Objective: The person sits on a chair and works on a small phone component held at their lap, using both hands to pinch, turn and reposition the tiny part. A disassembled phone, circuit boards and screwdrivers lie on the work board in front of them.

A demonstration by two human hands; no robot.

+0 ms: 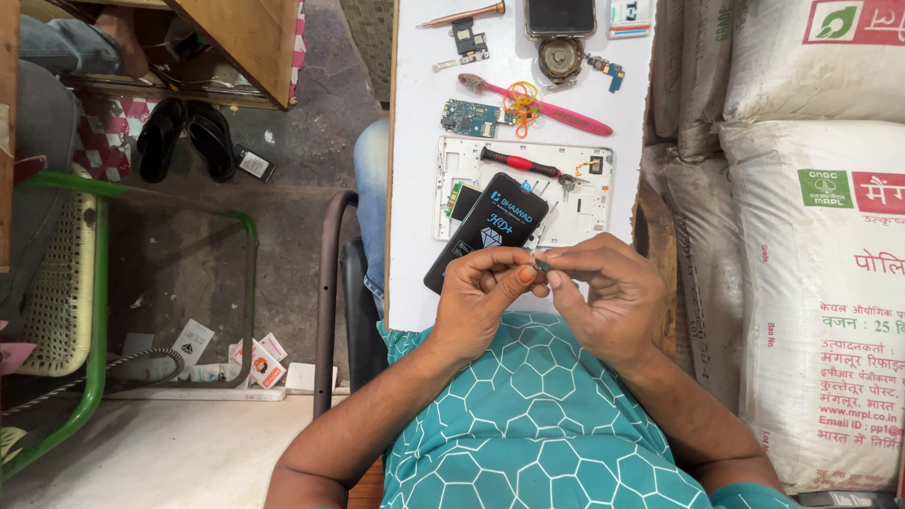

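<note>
Pinching a tiny part (540, 267) between thumb and fingertips, the left hand (483, 300) and the right hand (603, 292) are meeting just above the person's teal patterned shirt (537, 415), at the near edge of a white board (415, 188). Both hands are closing their fingertips together on that small piece, the left from nine o'clock and the right from three o'clock; the piece is too small to tell what it is.

At twelve o'clock from the hands, a black flat package (490, 226) is lying tilted on a white device frame (584, 212), its lower end touching or passing just behind the left fingers. A red-handled screwdriver (521, 163) is resting across the frame's upper part. Farther toward twelve o'clock, a green circuit board (471, 118) is sitting beside a pink toothbrush (566, 111) with orange rubber bands (521, 99) looped on it. A round metal part (561, 58) and a dark phone (561, 17) are lying at the board's far end.

At three o'clock, white printed sacks (811, 236) are standing stacked against the board. At nine o'clock, a green chair frame (94, 311) is standing on the floor, with black sandals (187, 137) lying at about ten o'clock.
</note>
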